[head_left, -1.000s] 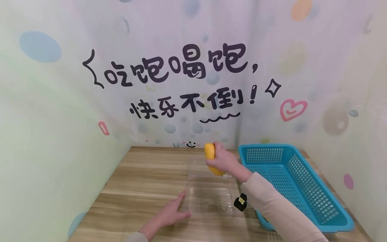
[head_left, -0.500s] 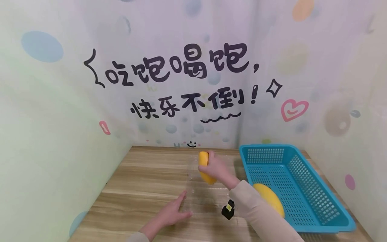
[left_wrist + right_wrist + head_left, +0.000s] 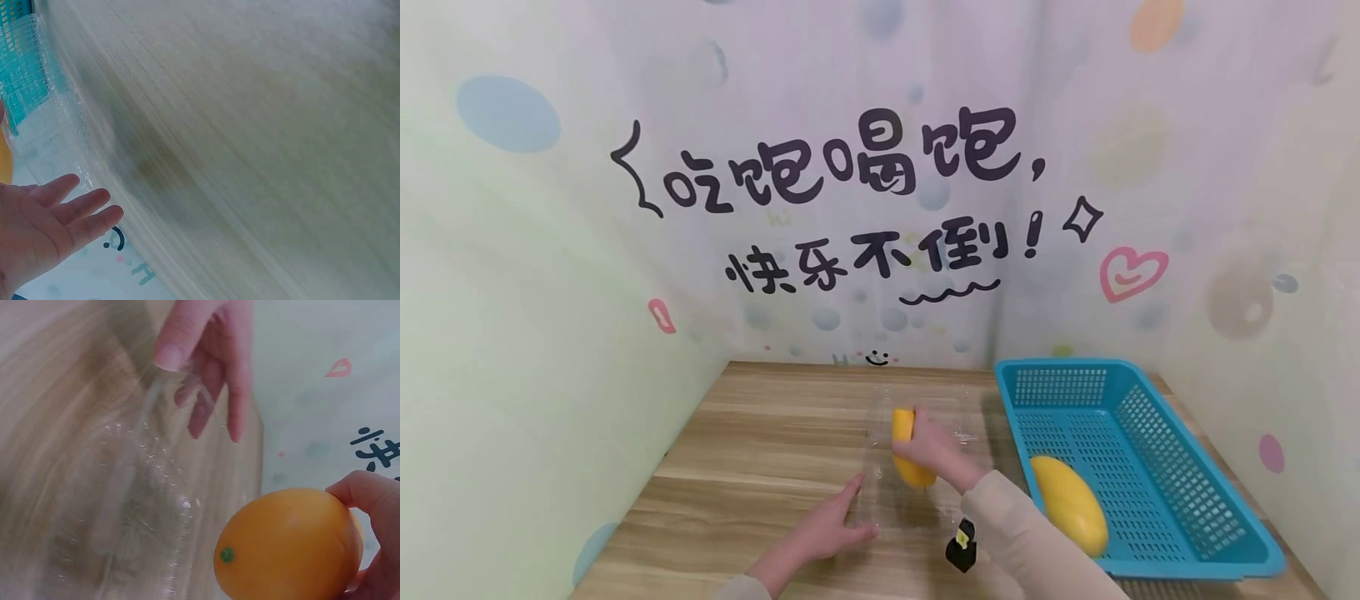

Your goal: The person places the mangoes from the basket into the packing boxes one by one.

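Observation:
An orange-yellow mango (image 3: 914, 473) is gripped by my right hand (image 3: 936, 443) above the front half of a clear plastic clamshell box (image 3: 880, 504). In the right wrist view, a green stem spot marks the near end of the mango (image 3: 284, 544), and thumb and fingers pinch its far side. My left hand (image 3: 827, 527) is at the box's left side, thumb and fingers spread. From the left wrist view, those fingers look straight and hold nothing; whether they touch the box is unclear. The box's lid lies folded back toward the wall.
At the right stands a blue perforated plastic basket (image 3: 1262, 554) with a yellow mango (image 3: 1070, 506) inside by its left wall. A small black device (image 3: 961, 548) shows beside my right sleeve. Printed curtains (image 3: 850, 75) border the wooden table (image 3: 737, 442).
My right hand has carried the orange-yellow mango down and toward me, over the box's front half. The sleeve moved aside, uncovering the mango in the basket. My left hand stayed put.

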